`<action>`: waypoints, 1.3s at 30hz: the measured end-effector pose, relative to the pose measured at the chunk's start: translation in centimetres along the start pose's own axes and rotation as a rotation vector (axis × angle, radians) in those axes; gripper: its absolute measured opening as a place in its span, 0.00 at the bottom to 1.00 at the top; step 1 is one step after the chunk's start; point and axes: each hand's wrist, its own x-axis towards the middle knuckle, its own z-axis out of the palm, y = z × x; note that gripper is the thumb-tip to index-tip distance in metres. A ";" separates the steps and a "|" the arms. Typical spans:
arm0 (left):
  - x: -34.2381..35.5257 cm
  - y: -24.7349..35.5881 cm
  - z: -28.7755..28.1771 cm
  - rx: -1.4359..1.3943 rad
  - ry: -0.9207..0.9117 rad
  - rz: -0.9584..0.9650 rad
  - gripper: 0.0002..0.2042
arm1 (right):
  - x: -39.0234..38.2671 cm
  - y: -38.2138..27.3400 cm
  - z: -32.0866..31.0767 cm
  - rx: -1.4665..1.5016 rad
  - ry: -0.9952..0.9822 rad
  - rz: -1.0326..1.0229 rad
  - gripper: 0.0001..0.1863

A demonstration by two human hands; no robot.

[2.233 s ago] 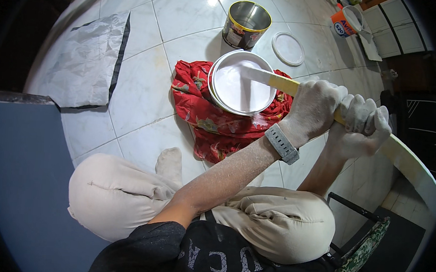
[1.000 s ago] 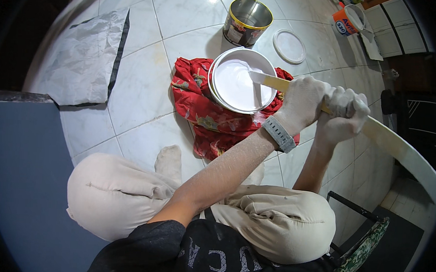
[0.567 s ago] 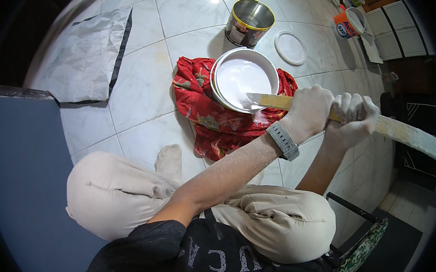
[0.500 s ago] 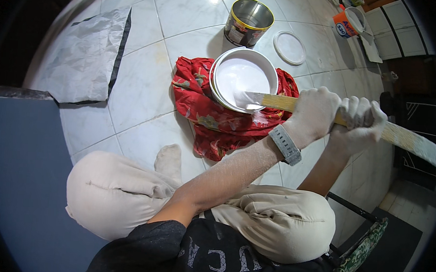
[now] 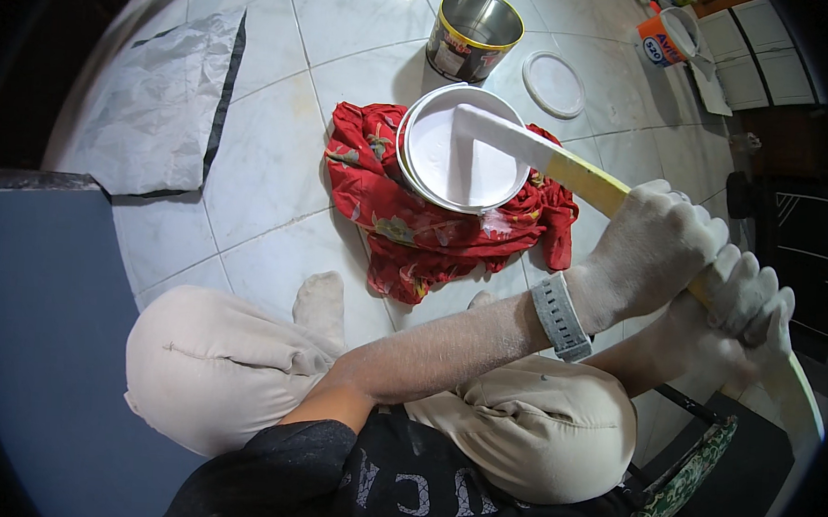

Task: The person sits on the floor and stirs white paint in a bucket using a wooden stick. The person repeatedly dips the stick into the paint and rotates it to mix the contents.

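My left hand (image 5: 653, 252), dusted white and with a grey-strapped watch on its wrist, is wrapped round a long wooden stick (image 5: 591, 182). Farther along the same stick, my right hand (image 5: 734, 317) also grips it, close beside the left. The stick's far end is coated in white and lifted over the open white bucket (image 5: 408, 165). Thick white paint-like liquid (image 5: 432, 145) fills much of the bucket, and a dark band falls across its surface below the stick. A bunched red floral cloth (image 5: 406, 230) surrounds the bucket's base.
Behind the bucket stand an open metal can (image 5: 456, 55) with a yellow rim and a round white lid (image 5: 554, 84). An orange-and-white pail (image 5: 664, 42) is at the far right. A white sheet (image 5: 159, 114) lies left; a green-patterned chair (image 5: 688, 479) is near right.
Both hands have moved right and toward me with the stick. Its coated end has risen from the liquid at the bucket's near-right side to above the bucket's middle.
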 end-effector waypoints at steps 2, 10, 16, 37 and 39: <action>0.1 0.1 0.2 -0.008 0.007 0.024 0.04 | 0.3 -0.3 0.4 -0.024 -0.110 -0.026 0.16; -1.0 -4.5 1.1 -0.016 0.033 -0.097 0.02 | -0.2 6.0 0.7 -0.550 0.207 -0.173 0.15; -2.7 -8.4 1.0 0.075 -0.116 -0.289 0.03 | -0.6 10.0 -0.7 -0.116 0.035 0.197 0.16; -0.2 -0.6 0.8 0.037 -0.067 -0.012 0.01 | 1.0 0.8 -1.4 0.083 -0.062 0.082 0.15; -0.3 -1.6 1.1 0.041 -0.040 -0.010 0.03 | 0.3 1.7 -1.1 -0.063 0.029 0.048 0.15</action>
